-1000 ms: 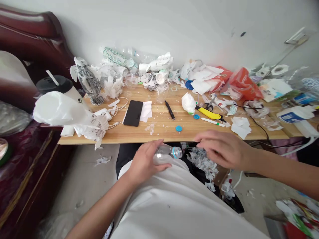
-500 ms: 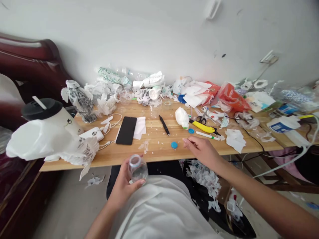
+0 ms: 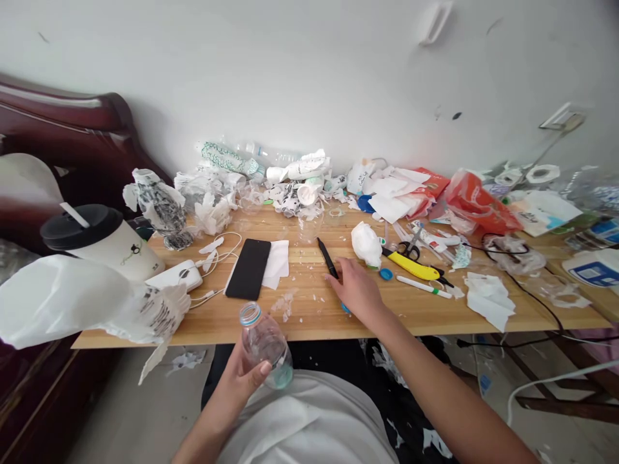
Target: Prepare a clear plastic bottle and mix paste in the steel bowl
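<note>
My left hand (image 3: 244,374) is wrapped around a clear plastic bottle (image 3: 265,345) in front of my body, just off the table's front edge. The bottle has no cap on, and its open mouth tilts up toward the table. My right hand (image 3: 355,287) reaches over the table with its fingers closed around the near end of a black marker (image 3: 326,253). That marker still lies on the wood. Partly hidden under this hand is a blue bottle cap (image 3: 345,308). A black phone (image 3: 248,269) rests on white paper left of the marker.
A yellow utility knife (image 3: 413,264), scissors (image 3: 411,248), a white pen (image 3: 423,287) and a second blue cap (image 3: 385,274) lie to the right. Crumpled paper and plastic line the wall. At left stand a lidded cup (image 3: 106,241) and a paper-wrapped bottle (image 3: 157,206).
My right hand has moved left, from beside the blue cap to the black marker, now covering part of that cap. The bottle in my left hand is tipped more toward the table.
</note>
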`<state>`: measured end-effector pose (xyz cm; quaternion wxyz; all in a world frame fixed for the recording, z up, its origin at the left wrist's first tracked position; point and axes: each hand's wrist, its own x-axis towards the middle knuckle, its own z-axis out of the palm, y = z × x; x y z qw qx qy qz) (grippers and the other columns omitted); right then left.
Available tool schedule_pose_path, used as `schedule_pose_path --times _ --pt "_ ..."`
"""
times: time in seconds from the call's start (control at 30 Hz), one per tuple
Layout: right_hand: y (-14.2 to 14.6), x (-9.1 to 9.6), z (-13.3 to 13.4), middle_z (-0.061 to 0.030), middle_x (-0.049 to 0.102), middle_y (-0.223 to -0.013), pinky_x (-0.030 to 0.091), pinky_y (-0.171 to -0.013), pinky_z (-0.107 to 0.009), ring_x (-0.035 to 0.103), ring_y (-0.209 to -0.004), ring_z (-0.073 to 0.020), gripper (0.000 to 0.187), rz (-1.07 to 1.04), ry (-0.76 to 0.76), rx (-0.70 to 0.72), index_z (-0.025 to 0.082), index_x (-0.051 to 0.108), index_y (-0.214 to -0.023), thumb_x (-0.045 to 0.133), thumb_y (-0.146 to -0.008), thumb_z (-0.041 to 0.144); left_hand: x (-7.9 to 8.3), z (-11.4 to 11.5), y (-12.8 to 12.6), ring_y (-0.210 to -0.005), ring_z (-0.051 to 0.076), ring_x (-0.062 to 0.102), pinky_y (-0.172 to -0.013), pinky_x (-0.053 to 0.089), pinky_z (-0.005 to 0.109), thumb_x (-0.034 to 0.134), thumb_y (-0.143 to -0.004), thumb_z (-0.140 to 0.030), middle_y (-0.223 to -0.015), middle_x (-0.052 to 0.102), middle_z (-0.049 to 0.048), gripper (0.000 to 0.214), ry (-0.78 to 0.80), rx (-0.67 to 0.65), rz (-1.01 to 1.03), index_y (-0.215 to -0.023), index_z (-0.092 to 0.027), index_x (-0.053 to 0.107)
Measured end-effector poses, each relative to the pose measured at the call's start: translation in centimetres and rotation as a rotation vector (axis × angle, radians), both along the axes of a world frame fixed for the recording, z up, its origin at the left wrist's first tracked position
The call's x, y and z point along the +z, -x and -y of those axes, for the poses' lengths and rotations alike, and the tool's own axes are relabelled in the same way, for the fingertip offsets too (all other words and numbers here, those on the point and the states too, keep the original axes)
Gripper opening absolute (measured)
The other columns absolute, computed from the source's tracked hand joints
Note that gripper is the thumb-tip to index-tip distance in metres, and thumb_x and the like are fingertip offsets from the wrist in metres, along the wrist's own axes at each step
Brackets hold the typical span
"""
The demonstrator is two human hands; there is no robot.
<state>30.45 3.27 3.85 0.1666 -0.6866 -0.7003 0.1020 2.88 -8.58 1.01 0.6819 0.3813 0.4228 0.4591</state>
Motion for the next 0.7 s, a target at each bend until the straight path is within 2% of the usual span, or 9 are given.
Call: schedule_pose_path --times 0.2,0.3,0.4,0.47,0.53,0.6,0.67,0.7 --pt "-0.3 -1.1 -0.1 -0.0151 0.067 -0.104 0.048 -0.084 -0.036 0.064 -0.097 -0.0274 0.02 -0.162 -0.062 -0.039 0.013 0.068 -0.106 0.057 -0.091 0.019 -0.6 0.0 0.5 -0.12 0.039 0.066 -0.105 0.051 0.05 0.087 -0.07 -0.053 -0.135 0.066 0.0181 0.089 -0.011 -0.021 0.069 -0.146 -0.024 0.051" --pt "-1.3 -1.4 0.3 -0.0122 0.069 -0.1 0.05 -0.084 -0.035 0.064 -0.089 -0.0235 0.02 -0.365 -0.152 -0.067 0.014 0.069 -0.103 0.059 -0.09 0.026 -0.6 0.1 0.5 -0.12 0.04 0.066 -0.106 0.05 0.052 0.087 -0.07 -0.054 -0.137 0.065 0.0198 0.09 0.01 -0.008 0.107 -0.146 -0.023 0.051" --pt "-2.5 -1.5 0.9 -0.0101 0.07 -0.095 0.054 -0.076 -0.033 0.065 -0.08 -0.0199 0.032 -0.607 -0.257 -0.152 0.014 0.066 -0.107 0.059 -0.092 0.041 -0.3 0.2 0.4 -0.12 0.04 0.066 -0.107 0.049 0.052 0.087 -0.069 -0.056 -0.135 0.067 0.0196 0.091 0.037 -0.013 0.123 -0.146 -0.024 0.052" --pt "-2.9 -1.0 1.6 -0.0096 0.069 -0.095 0.055 -0.074 -0.033 0.066 -0.08 -0.0188 0.039 -0.736 -0.328 -0.221 0.015 0.062 -0.11 0.054 -0.095 0.05 0.0 0.3 0.3 -0.12 0.039 0.067 -0.107 0.05 0.051 0.088 -0.068 -0.056 -0.133 0.068 0.0183 0.089 0.038 -0.021 0.118 -0.144 -0.024 0.054" --pt "-2.9 0.0 2.5 -0.0087 0.069 -0.1 0.057 -0.078 -0.033 0.068 -0.087 -0.0186 0.037 -0.905 -0.383 -0.249 0.018 0.059 -0.106 0.052 -0.097 0.053 0.5 0.3 0.1 -0.12 0.039 0.066 -0.106 0.05 0.05 0.088 -0.066 -0.059 -0.129 0.07 0.0166 0.083 0.009 -0.041 0.106 -0.138 -0.025 0.061" --pt "-2.0 1.4 3.6 -0.0076 0.069 -0.106 0.058 -0.086 -0.037 0.07 -0.096 -0.0196 0.032 -1.202 -0.375 -0.217 0.021 0.058 -0.102 0.056 -0.096 0.052 1.2 0.3 -0.3 -0.126 0.041 0.062 -0.109 0.048 0.052 0.083 -0.065 -0.069 -0.134 0.068 0.0162 0.081 -0.046 -0.073 0.137 -0.131 -0.025 0.067" --pt "-0.3 2.8 4.9 -0.0061 0.07 -0.106 0.058 -0.093 -0.042 0.071 -0.099 -0.0204 0.025 -1.519 -0.341 -0.164 0.023 0.058 -0.101 0.06 -0.095 0.048 2.0 0.3 -1.0 -0.137 0.044 0.052 -0.112 0.043 0.057 0.076 -0.062 -0.081 -0.147 0.06 0.0155 0.084 -0.092 -0.153 0.243 -0.126 -0.026 0.07" --pt "0.9 3.3 5.6 -0.005 0.07 -0.104 0.058 -0.095 -0.045 0.072 -0.098 -0.0199 0.023 -1.613 -0.352 -0.153 0.024 0.058 -0.103 0.06 -0.096 0.046 2.3 0.4 -1.6 -0.143 0.045 0.045 -0.114 0.04 0.059 0.073 -0.061 -0.085 -0.153 0.054 0.0139 0.086 -0.1 -0.197 0.306 -0.125 -0.027 0.072"
